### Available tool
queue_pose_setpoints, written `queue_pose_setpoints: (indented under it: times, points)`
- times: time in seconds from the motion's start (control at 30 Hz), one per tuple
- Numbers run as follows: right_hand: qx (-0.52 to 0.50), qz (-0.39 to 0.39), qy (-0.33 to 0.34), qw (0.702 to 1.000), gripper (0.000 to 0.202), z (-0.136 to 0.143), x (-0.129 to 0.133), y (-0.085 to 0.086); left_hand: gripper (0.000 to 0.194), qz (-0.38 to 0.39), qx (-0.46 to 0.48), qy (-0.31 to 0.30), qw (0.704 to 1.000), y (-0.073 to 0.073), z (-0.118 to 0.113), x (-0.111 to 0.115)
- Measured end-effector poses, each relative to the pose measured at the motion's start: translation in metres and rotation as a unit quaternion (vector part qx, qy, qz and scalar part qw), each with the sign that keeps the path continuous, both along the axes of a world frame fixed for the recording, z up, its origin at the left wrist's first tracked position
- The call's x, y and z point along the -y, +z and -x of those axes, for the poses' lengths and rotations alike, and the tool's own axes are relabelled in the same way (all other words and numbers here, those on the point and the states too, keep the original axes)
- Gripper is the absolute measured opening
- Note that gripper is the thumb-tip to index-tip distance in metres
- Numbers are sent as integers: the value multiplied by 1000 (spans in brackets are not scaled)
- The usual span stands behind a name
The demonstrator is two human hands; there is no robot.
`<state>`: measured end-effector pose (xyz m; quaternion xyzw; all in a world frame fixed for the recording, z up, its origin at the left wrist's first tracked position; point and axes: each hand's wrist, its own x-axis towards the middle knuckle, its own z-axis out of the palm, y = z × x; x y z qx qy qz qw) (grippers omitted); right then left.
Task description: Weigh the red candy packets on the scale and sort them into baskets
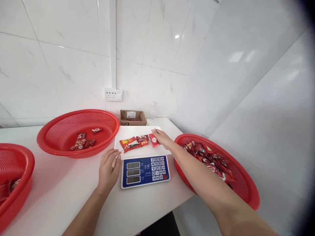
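A digital weighing scale [145,172] with a blue keypad panel stands before me, and several red snack packets [130,144] lie on its white pan [137,155]. My right hand [161,137] is over the right part of the pan, thumb and fingers pinched on the top end of a small red packet [154,141]. That packet hangs down at or just above the pan; whether it touches I cannot tell. Beside the pan's front left corner is my left hand [109,168], its fingers loosely bent and thumb apart, holding nothing.
On the right, a red plastic basket [253,198] holds many packets. Another red basket [78,114] at the back left has several packets, and a third basket [27,157] is cut off at the left edge. Behind the scale are a cardboard box [134,123] and a clear plastic bottle [153,111].
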<state>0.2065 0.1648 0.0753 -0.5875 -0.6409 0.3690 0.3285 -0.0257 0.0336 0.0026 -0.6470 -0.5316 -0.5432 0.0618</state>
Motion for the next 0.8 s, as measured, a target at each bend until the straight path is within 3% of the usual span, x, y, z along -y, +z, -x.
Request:
queue_pose_setpoints:
  times: [0.2, 0.33, 0.5, 0.67, 0.8]
  points:
    - [-65, 5, 12, 998, 29, -2, 1, -3, 16, -4, 4, 1, 1000, 0, -1, 0]
    - [-135, -4, -2, 991, 17, 2, 0, -3, 16, 1, 4, -2, 1000, 0, 0, 0]
    - [-120, -82, -47, 988, 16, 7, 2, 4, 16, -7, 7, -4, 1000, -1, 0, 0]
    - [-87, -116, 60, 988, 25, 13, 14, 5, 16, -7, 11, -5, 1000, -1, 0, -1]
    - [61, -142, 122, 980, 28, 18, 22, -1, 15, -8, 6, -2, 1000, -1, 0, -1]
